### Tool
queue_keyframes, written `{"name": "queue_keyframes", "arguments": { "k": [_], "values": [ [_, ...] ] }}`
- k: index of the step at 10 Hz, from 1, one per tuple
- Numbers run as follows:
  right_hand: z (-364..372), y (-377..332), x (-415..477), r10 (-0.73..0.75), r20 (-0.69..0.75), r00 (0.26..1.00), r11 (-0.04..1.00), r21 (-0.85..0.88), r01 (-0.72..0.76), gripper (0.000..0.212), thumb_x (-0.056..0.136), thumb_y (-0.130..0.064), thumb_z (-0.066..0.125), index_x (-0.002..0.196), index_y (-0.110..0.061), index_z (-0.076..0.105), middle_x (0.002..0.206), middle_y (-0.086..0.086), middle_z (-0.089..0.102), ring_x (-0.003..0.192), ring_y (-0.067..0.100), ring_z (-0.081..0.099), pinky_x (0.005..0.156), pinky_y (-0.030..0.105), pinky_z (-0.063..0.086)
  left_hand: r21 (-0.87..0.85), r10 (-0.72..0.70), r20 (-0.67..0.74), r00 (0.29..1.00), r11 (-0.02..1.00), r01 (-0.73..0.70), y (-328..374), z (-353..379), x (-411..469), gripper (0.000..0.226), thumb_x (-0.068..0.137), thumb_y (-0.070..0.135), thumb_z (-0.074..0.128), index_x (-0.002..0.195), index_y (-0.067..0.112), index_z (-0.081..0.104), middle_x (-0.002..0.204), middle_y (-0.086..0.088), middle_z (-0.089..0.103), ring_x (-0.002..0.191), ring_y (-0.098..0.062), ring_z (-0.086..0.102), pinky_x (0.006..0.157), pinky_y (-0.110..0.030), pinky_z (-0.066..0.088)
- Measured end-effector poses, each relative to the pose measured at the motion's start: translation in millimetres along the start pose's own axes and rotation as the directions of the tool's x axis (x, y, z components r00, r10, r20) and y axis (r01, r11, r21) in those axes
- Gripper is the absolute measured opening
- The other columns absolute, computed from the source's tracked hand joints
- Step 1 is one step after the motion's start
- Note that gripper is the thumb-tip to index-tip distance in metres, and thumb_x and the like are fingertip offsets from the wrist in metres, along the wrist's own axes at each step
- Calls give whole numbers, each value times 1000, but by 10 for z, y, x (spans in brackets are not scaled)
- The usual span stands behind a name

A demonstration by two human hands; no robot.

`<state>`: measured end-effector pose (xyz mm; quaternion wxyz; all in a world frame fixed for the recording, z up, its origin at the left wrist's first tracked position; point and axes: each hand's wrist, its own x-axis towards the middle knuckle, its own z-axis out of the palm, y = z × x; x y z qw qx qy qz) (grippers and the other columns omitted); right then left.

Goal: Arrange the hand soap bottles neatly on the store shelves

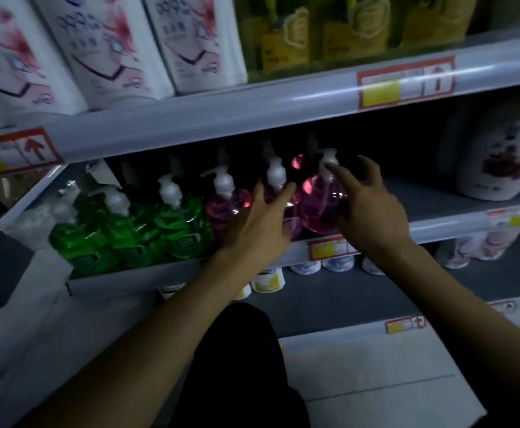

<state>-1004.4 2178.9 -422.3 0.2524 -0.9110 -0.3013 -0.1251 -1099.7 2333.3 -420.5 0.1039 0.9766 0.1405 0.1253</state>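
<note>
Head view: pink soap bottle (322, 205), translucent, white pump, upright on shelf (456, 225).

Both forearms are bare from the bottom edge of the view up to the wrists, with no sleeve showing on either. The left hand (257, 225) and right hand (371, 211) wear no gloves, and no ring, watch or band can be made out. Below and between the arms shows dark, plain clothing (240, 366), apparently black.
</note>
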Motion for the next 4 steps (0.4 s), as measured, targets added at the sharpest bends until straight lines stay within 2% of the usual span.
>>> {"name": "queue_keyframes", "arguments": {
  "k": [1, 2, 3, 4],
  "values": [
    [-22, 167, -65, -84, 158, 984, 995, 57, 76, 83, 79, -25, 60, 149, -47, 20, 157, 0, 24, 112, 41, 58, 76, 43, 51, -3, -56, -11, 998, 998, 56, 58, 98, 28, 78, 83, 13, 57, 146, 42, 21, 154, -13, 17, 95, -35, 60, 71, -31, 48],
    [-33, 266, -111, -123, 186, 975, 992, 49, 116, 81, 79, -23, 55, 147, -50, 20, 161, -7, 13, 111, 37, 60, 74, 40, 51, 60, -151, -2, 989, 987, 151, 222, 64, 32, 73, 87, 22, 56, 146, 43, 20, 156, -16, 10, 103, -41, 59, 80, -37, 50],
    [-77, 543, -306, -110, 113, 988, 979, 182, 88, 73, 81, -20, 57, 144, -45, 28, 156, -1, 23, 110, 34, 59, 74, 44, 54, 226, -114, -192, 975, 961, 157, 563, 99, -99, 45, 90, 30, 53, 134, 32, 43, 142, -17, 33, 97, -40, 59, 75, -42, 51],
    [10, 1031, -730, 185, -83, 979, 969, 181, -168, 18, 88, -25, 52, 106, -22, 54, 108, 8, 56, 86, 35, 61, 63, 41, 48, 147, 116, -313, 943, 986, -73, 1059, 462, -107, 14, 90, 27, 49, 82, 17, 53, 92, -13, 55, 70, -35, 56, 56, -31, 32]
  ]
}}
